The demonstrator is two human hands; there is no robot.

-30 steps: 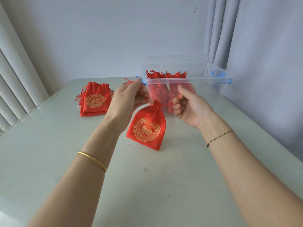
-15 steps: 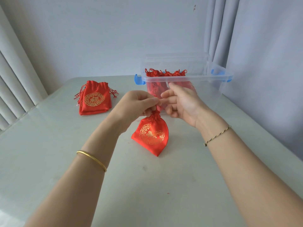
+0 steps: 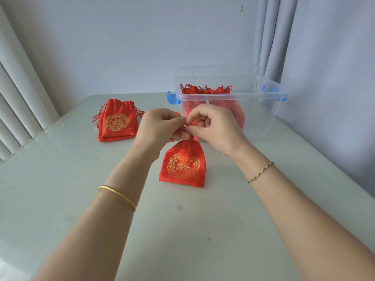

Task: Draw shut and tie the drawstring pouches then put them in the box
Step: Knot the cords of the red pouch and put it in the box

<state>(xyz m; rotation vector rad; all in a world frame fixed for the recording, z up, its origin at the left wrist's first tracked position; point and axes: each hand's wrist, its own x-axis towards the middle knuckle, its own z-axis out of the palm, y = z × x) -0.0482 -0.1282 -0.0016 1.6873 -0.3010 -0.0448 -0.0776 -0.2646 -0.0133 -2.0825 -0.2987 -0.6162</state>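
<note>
At the far left, white vertical blinds (image 3: 18, 102) hung beside the pale tabletop (image 3: 60, 179). Toward the back left of the tabletop lay a small stack of red pouches (image 3: 117, 124). The top one showed a round gold emblem, its mouth was loose, and its red cords trailed off to both sides.

The left hand (image 3: 160, 126), with a gold bangle (image 3: 117, 194) on its wrist, was raised over the middle of the tabletop. Its fingers (image 3: 176, 118) were curled and pinched the red drawstring (image 3: 191, 123) just above the gathered neck of a single red pouch (image 3: 183, 167). This pouch hung upright below both hands, gold emblem facing the camera, neck bunched shut. Its bottom edge was down at the tabletop, though whether it actually rested there could not be told.

The right hand (image 3: 217, 130), with a thin braided bracelet (image 3: 260, 172) on its wrist, met the left one over the pouch neck. Its fingers (image 3: 194, 116) were curled too, pinching the same drawstring, with fingertips touching those of the left hand.

Just behind the hands, toward the back right, stood a clear plastic box (image 3: 263, 118) with blue latches (image 3: 172, 98) at its ends and no lid on top. Inside it, tied pouches (image 3: 205, 91) stood in a row on the left side, their cord loops reaching the rim. A grey curtain (image 3: 267, 37) hung behind the box at the right.
</note>
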